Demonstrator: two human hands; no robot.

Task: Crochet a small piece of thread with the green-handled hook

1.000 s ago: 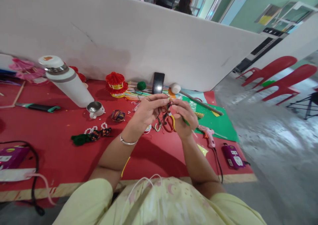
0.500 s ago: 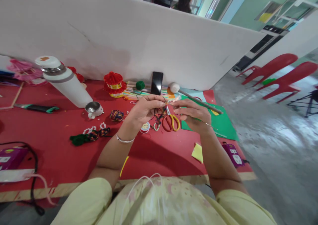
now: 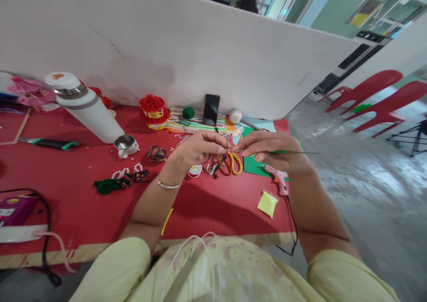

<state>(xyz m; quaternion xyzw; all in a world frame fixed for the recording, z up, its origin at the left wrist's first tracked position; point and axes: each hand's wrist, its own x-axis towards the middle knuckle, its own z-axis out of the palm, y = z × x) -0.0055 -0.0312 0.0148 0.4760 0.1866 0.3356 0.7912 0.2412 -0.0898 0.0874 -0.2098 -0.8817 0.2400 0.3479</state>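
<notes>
- Yarn (image 3: 218, 161), dark and many-coloured, hangs at mid-scene. I set the clock's hub where the hands meet: 12 o'clock toward the white panel (image 3: 213, 53), 6 toward the yellow top (image 3: 227, 271).
- Left hand (image 3: 203, 150): 9 o'clock side of hub. Thumb and fingers pinched narrow on yarn at the tips; loose strands droop toward 7. Bangle (image 3: 169, 186) on the wrist.
- Right hand (image 3: 271, 148): 3 o'clock side. Fingers closed around a slim rod (image 3: 312, 153); its rear end juts past the knuckles to 3, its front end lies near the left fingertips. Whether it passes through a loop: cannot tell, too small.
- Scissors (image 3: 238, 163): 6 o'clock, near the yarn, one handle yellow, one red; blades hidden.
- Reel (image 3: 195, 171): 8 o'clock, just beside the left hand.
- Yarn ball (image 3: 156, 154): 9 o'clock. Cup (image 3: 130, 148) farther out the same way; bottle (image 3: 96, 116) beyond it, between 9 and 10.
- Red ornament (image 3: 153, 105): 10 o'clock.
- Phone (image 3: 211, 110): 11 o'clock, propped up near the panel.
- White ball (image 3: 235, 116): 12 o'clock.
- Glue gun (image 3: 279, 179): 4 o'clock, nozzle over the green sheet (image 3: 255, 166).
- Yellow packet (image 3: 267, 203): 5 o'clock, flat on the red table (image 3: 220, 213).
</notes>
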